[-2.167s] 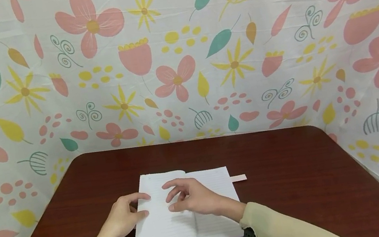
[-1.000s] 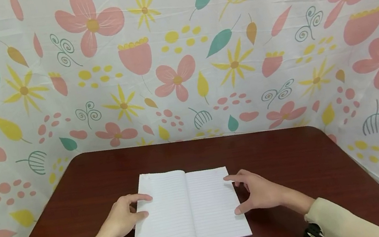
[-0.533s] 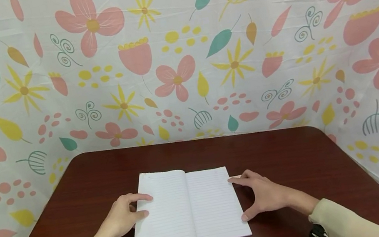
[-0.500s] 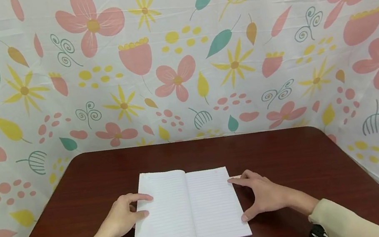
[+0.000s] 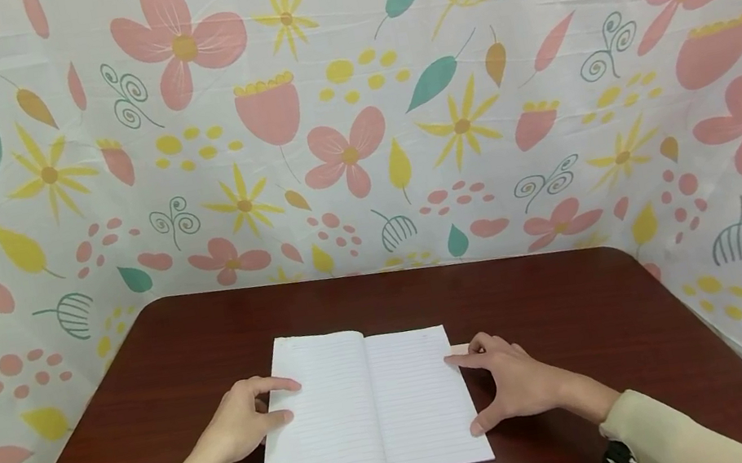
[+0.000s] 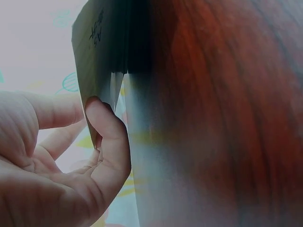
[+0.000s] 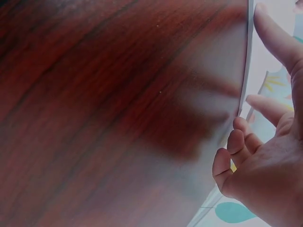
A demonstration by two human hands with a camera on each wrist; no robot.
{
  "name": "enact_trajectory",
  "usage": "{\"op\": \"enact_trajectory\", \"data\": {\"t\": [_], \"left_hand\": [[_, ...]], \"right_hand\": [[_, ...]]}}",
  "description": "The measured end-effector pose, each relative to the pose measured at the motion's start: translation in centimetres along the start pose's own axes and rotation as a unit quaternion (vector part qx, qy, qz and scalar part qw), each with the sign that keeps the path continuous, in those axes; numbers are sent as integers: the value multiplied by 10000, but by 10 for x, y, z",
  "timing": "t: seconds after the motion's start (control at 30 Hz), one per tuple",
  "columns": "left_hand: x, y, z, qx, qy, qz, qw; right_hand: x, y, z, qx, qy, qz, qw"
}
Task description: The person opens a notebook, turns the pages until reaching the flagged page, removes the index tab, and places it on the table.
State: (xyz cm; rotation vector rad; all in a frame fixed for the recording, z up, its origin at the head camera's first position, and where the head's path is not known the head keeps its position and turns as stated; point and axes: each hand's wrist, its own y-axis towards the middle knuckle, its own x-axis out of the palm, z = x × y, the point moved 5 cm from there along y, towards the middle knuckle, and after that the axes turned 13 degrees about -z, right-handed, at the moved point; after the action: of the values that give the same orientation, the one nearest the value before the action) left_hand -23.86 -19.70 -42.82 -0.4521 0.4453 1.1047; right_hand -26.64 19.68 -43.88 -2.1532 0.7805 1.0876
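An open notebook point(image 5: 417, 405) with lined white pages lies on the table in the head view. At its left edge, my left hand point(image 5: 241, 424) grips the left-hand leaves, with index finger and thumb showing on the page. The left wrist view shows a finger point(image 6: 109, 127) curled round the edge of a printed cover point(image 6: 94, 52). My right hand point(image 5: 516, 380) rests at the right edge, index finger and thumb spread apart and touching the page's side. In the right wrist view its other fingers point(image 7: 236, 142) are loosely bent over the table and hold nothing.
A white paper strip point(image 5: 459, 349) sticks out from the notebook's right side, partly behind the right hand. The dark brown table point(image 5: 561, 297) has a floral cloth point(image 5: 348, 103) behind and at both sides. Black wrist cameras point(image 5: 620, 461) sit at the sleeves.
My right hand has moved right, from above the left page to the notebook's right edge, then slid slightly nearer along it. The left hand has stayed almost still.
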Motion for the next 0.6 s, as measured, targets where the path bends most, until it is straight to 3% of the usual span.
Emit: {"op": "enact_trajectory", "data": {"t": [0.6], "left_hand": [[1,1,-1,-16,107,97,9999]], "right_hand": [[1,-2,-3,58,120,-6,9999]]}}
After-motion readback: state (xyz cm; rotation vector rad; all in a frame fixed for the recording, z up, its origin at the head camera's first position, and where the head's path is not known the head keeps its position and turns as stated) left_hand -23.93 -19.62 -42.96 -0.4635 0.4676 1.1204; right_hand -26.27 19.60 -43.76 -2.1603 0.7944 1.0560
